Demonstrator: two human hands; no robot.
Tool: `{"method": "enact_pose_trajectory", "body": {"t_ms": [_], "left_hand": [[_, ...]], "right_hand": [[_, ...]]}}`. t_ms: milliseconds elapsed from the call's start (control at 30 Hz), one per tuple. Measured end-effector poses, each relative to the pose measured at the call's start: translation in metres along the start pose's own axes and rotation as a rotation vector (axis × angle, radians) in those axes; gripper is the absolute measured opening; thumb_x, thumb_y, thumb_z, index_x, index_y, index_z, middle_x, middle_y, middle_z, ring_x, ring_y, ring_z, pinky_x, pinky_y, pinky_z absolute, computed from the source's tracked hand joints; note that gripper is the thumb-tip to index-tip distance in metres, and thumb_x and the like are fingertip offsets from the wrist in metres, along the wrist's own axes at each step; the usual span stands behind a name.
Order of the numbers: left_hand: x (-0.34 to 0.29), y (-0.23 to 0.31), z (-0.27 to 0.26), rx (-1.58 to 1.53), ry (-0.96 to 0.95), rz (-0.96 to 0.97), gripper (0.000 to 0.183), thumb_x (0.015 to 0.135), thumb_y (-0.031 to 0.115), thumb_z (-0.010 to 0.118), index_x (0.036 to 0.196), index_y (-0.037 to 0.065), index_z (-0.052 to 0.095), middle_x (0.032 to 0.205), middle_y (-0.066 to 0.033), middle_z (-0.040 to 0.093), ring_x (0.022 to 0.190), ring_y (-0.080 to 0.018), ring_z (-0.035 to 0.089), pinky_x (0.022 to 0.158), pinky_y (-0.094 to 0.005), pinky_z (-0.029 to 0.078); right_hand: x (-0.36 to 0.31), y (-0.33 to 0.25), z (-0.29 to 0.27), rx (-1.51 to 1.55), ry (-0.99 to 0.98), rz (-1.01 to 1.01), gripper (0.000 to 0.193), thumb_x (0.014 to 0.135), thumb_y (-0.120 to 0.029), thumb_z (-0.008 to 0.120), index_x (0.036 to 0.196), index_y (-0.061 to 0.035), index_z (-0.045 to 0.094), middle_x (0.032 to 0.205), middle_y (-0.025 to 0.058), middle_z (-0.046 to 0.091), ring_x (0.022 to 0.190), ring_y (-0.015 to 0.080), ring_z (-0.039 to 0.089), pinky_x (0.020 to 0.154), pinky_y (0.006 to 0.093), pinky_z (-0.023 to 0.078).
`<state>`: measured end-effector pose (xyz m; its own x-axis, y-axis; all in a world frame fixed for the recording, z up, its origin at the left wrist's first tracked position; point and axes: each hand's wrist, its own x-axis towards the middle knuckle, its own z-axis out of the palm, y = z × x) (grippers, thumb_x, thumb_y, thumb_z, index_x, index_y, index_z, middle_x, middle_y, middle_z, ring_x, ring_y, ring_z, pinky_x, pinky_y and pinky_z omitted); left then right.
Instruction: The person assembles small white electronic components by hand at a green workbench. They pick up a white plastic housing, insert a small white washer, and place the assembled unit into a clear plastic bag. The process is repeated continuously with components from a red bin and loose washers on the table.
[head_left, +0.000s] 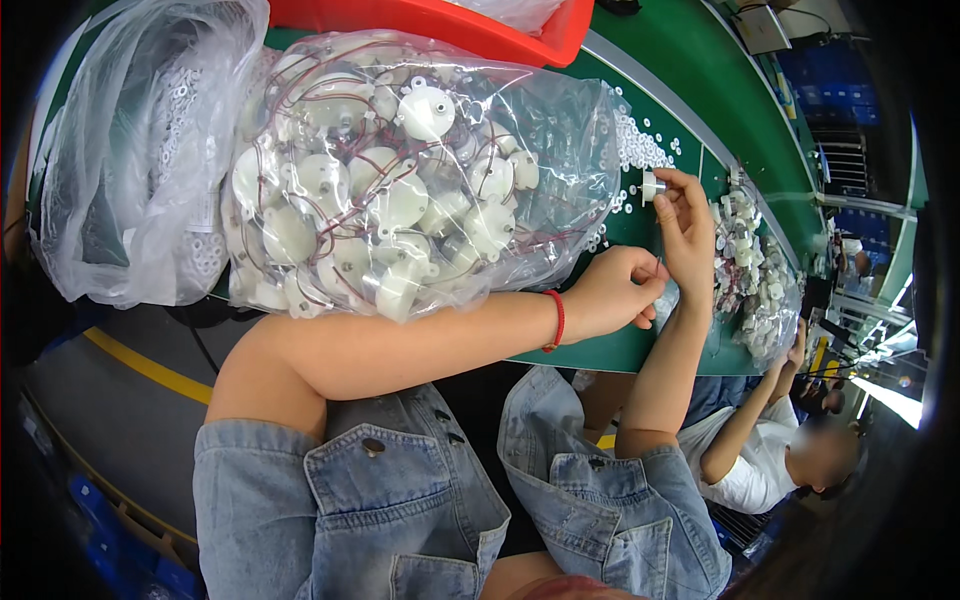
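My right hand [687, 232] is raised over the green table, thumb and fingers pinching a small white geared motor [652, 187]. Just below it and to the left, my left hand [612, 292] has its fingertips pressed together, close to my right wrist. What they grip is too small to make out. Beside my left forearm lies a big clear plastic bag [570, 130], full of round off-white motors [322, 183] with dark red wires. Small white washers [642, 145] are strewn on the table behind my hands.
Another clear bag [100, 200] with small white rings lies at far left. A red bin [555, 40] stands at the back. More motors in a bag [765, 290] pile up on the right, where a person in a white shirt [745, 465] sits.
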<state>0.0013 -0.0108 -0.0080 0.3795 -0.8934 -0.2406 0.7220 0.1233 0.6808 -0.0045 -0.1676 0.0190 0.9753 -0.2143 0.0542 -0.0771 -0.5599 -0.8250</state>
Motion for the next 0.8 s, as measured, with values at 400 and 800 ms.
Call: {"method": "enact_pose_trajectory", "body": {"t_ms": [400, 800], "left_hand": [[0.003, -0.006, 0.001, 0.021, 0.018, 0.024, 0.020, 0.095, 0.008, 0.055, 0.108, -0.007, 0.058, 0.092, -0.0099, 0.063, 0.069, -0.0147, 0.065, 0.063, -0.0263, 0.056], [0.004, -0.007, 0.001, 0.027, 0.032, 0.048, 0.015, 0.095, 0.008, 0.055, 0.102, -0.005, 0.057, 0.092, -0.0100, 0.062, 0.070, -0.0152, 0.065, 0.061, -0.0266, 0.056]], "right_hand": [[-0.001, -0.001, 0.002, -0.135, 0.019, -0.088, 0.023, 0.090, 0.003, 0.058, 0.113, 0.0020, 0.061, 0.096, 0.0056, 0.054, 0.081, 0.0117, 0.051, 0.073, 0.0240, 0.043], [0.002, -0.024, 0.005, -0.357, -0.042, -0.162, 0.022, 0.088, 0.001, 0.060, 0.109, -0.0010, 0.063, 0.094, 0.0075, 0.056, 0.075, 0.0139, 0.051, 0.069, 0.0261, 0.043]]}}
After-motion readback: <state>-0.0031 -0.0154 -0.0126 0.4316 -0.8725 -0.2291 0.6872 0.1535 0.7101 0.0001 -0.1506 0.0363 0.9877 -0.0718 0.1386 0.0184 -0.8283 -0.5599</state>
